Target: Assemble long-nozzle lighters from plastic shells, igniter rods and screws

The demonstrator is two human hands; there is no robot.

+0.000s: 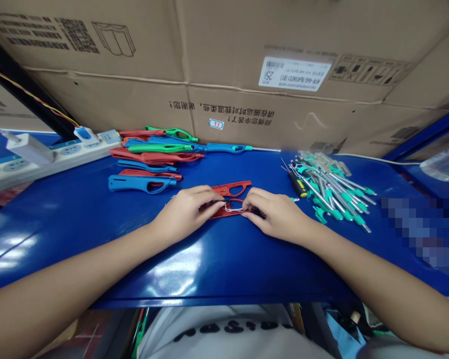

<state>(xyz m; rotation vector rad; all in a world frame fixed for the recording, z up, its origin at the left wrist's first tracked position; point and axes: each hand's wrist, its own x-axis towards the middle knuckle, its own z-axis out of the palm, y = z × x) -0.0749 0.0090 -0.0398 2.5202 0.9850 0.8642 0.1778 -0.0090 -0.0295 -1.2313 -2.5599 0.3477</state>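
On the glossy blue worktop, the left hand and right hand pinch a red plastic shell either side of its loop; thin white wire crosses it.

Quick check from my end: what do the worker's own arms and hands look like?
Both the left hand and right hand are ungloved. The forearms show no sleeves, and I see no watch or bracelet. Below, a pale top carries black lettering.
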